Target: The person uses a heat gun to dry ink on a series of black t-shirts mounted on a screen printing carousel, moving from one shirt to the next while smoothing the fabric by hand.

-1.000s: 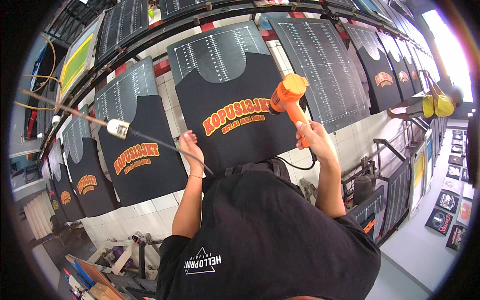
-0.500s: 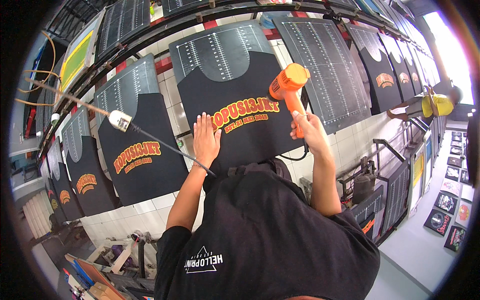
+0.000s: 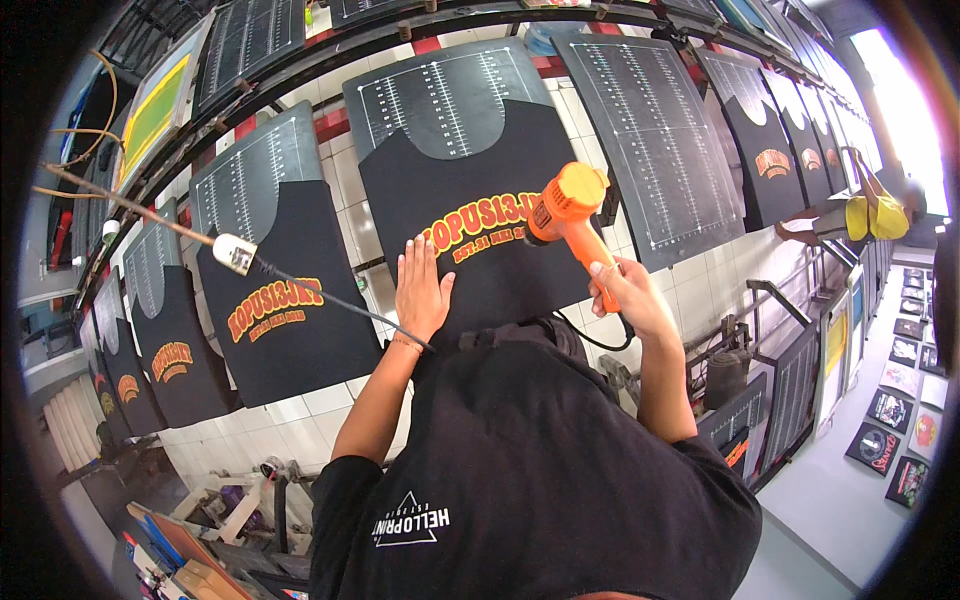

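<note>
In front of me a black shirt panel (image 3: 400, 195) lies on a dark pallet (image 3: 450, 90) marked with white ruler lines. Arched yellow and red lettering (image 3: 475, 228) is printed across the fabric. My left hand (image 3: 423, 292) rests flat on the cloth, fingers together and outstretched, beside the left end of the print. An orange heat gun (image 3: 575, 215) is in my right hand (image 3: 630, 298), its handle wrapped by my fingers. The nozzle points left over the right end of the print, hiding the last letters. Its black cord hangs below the grip.
To the left, several more pallets carry matching printed panels (image 3: 290, 300). A bare ruled pallet (image 3: 655, 150) stands to the right. A cable with a white socket (image 3: 235, 253) stretches across from the left toward my body. A person in yellow (image 3: 875, 215) stands at the far right.
The heat gun has moved down toward me, its nozzle now lower beside the print. My right hand moved down with it. My left hand stays flat on the fabric, nearly unmoved.
</note>
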`<control>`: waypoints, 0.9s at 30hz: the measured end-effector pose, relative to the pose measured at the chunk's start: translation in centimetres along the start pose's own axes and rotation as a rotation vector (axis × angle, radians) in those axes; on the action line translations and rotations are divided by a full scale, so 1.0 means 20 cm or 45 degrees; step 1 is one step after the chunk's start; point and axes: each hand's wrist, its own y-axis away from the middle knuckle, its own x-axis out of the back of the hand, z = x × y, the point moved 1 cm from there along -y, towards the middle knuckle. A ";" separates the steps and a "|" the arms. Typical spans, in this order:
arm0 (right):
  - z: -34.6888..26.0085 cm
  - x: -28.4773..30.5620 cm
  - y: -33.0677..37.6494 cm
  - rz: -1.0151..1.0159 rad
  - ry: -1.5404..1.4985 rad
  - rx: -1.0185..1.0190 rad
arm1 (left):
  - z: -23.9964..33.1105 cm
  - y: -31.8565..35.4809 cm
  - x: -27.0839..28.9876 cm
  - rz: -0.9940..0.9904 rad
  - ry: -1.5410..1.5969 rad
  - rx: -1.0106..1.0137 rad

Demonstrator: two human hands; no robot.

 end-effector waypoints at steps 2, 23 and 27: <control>0.02 -0.03 0.01 -0.003 0.053 0.046 | 0.00 -0.01 0.00 0.004 0.004 -0.010; 0.02 -0.16 -0.01 -0.116 -0.027 0.048 | -0.01 0.01 -0.01 0.139 0.027 0.006; 0.03 -0.20 -0.03 -0.144 0.020 0.052 | -0.02 0.06 -0.02 0.121 0.037 0.005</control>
